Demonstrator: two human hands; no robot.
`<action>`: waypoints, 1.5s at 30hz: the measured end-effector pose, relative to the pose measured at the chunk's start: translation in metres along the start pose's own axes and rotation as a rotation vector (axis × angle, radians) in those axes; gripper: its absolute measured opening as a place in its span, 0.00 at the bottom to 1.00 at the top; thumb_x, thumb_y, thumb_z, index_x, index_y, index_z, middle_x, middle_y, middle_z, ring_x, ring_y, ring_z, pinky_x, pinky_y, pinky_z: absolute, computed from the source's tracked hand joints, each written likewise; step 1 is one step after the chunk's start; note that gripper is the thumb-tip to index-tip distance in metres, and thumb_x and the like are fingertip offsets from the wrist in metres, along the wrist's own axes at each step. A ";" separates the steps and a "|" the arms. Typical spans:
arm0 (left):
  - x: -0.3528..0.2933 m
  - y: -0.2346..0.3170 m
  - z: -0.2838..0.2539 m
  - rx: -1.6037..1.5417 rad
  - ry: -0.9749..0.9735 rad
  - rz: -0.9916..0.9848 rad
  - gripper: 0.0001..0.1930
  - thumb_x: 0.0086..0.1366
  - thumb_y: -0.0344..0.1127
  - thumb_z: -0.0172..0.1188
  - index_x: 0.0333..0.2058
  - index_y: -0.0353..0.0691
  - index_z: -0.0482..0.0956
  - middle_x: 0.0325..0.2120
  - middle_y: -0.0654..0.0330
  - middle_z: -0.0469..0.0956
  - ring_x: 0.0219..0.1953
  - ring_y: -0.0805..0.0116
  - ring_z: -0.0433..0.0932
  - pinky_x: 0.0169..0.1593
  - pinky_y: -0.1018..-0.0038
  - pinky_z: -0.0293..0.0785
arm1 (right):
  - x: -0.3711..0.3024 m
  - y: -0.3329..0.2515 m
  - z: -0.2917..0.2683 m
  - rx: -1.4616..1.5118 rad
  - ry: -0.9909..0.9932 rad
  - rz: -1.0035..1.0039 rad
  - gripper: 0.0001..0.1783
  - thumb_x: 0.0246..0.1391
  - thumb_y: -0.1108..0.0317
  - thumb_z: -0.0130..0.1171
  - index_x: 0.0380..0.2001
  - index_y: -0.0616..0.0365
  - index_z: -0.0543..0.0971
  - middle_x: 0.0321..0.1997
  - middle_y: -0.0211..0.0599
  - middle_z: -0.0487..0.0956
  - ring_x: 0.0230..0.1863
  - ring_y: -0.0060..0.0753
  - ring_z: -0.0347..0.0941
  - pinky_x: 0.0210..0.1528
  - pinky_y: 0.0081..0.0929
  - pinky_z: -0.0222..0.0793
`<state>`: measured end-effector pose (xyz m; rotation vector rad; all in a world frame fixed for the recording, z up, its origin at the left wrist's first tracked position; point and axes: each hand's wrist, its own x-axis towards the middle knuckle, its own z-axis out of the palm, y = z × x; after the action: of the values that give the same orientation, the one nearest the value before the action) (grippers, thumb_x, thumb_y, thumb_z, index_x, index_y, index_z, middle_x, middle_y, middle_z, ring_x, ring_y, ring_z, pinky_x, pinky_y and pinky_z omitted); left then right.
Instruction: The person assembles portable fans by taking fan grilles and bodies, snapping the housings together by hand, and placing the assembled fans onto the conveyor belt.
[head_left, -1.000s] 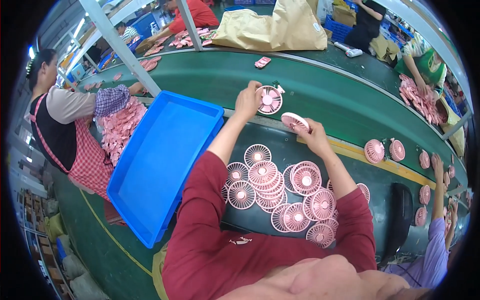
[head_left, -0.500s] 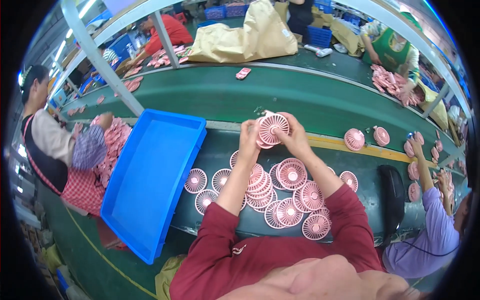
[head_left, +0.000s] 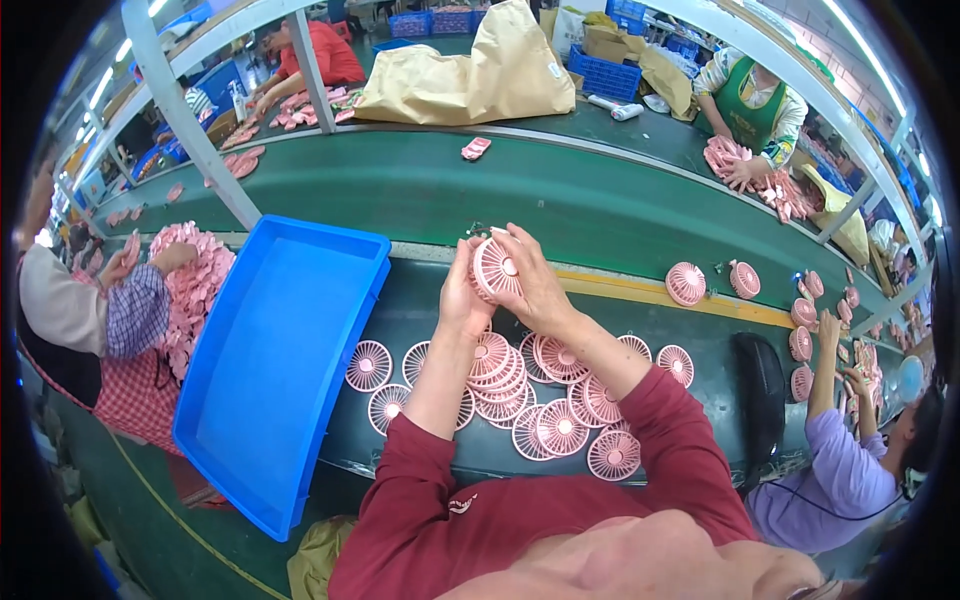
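Between my hands is a pink round fan head [head_left: 491, 270], its slatted grille tilted up and to the right. My left hand [head_left: 458, 298] cups it from the left and below, fingers partly hidden behind it. My right hand [head_left: 540, 288] presses on its right side, fingers curled over the top. Small wires or a green piece [head_left: 477, 231] stick out at its upper edge. Below my forearms lie many loose pink fan grilles [head_left: 562, 427], some overlapping, with a fanned stack [head_left: 493, 362] between my arms.
An empty blue tray [head_left: 280, 360] stands at my left. The green conveyor belt [head_left: 560, 200] runs beyond the bench, carrying a pink part [head_left: 476, 148]. Assembled fan heads [head_left: 686, 284] sit on the yellow strip. A black case [head_left: 760, 400] lies at right. Co-workers sit on both sides and opposite.
My hands have shifted left and turned the fan head from facing up to tilted. My right hand now wraps over its side. The view has shifted slightly.
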<state>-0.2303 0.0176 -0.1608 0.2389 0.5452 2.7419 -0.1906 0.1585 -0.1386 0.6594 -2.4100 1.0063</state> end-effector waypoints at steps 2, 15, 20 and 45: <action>0.001 0.001 0.002 0.020 0.045 0.012 0.14 0.76 0.46 0.43 0.46 0.44 0.72 0.42 0.61 0.77 0.47 0.67 0.78 0.51 0.66 0.76 | 0.006 -0.005 0.001 0.030 0.031 0.012 0.50 0.55 0.28 0.48 0.68 0.54 0.58 0.70 0.60 0.55 0.71 0.62 0.52 0.69 0.49 0.52; -0.015 -0.020 0.029 0.576 0.145 0.546 0.12 0.77 0.43 0.42 0.48 0.41 0.65 0.41 0.63 0.68 0.43 0.76 0.70 0.48 0.75 0.69 | 0.010 -0.015 0.020 0.491 0.006 0.099 0.51 0.59 0.33 0.48 0.69 0.62 0.50 0.69 0.52 0.57 0.71 0.47 0.54 0.71 0.38 0.50; -0.010 -0.020 0.020 0.806 0.184 0.700 0.11 0.77 0.40 0.42 0.47 0.38 0.67 0.41 0.61 0.69 0.43 0.76 0.70 0.49 0.75 0.69 | 0.011 -0.012 0.033 0.589 0.075 0.193 0.42 0.63 0.43 0.47 0.68 0.61 0.53 0.68 0.49 0.60 0.69 0.42 0.56 0.70 0.34 0.50; -0.025 -0.049 -0.006 1.735 -0.403 0.124 0.17 0.62 0.40 0.60 0.48 0.40 0.76 0.51 0.48 0.74 0.58 0.44 0.67 0.62 0.57 0.63 | -0.124 0.155 -0.192 -0.729 -0.159 0.671 0.17 0.49 0.56 0.63 0.29 0.60 0.84 0.27 0.50 0.82 0.35 0.50 0.81 0.42 0.44 0.75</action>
<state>-0.1943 0.0492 -0.1882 1.1119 2.5247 1.4050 -0.1411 0.4290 -0.1681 -0.3589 -2.9231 0.2014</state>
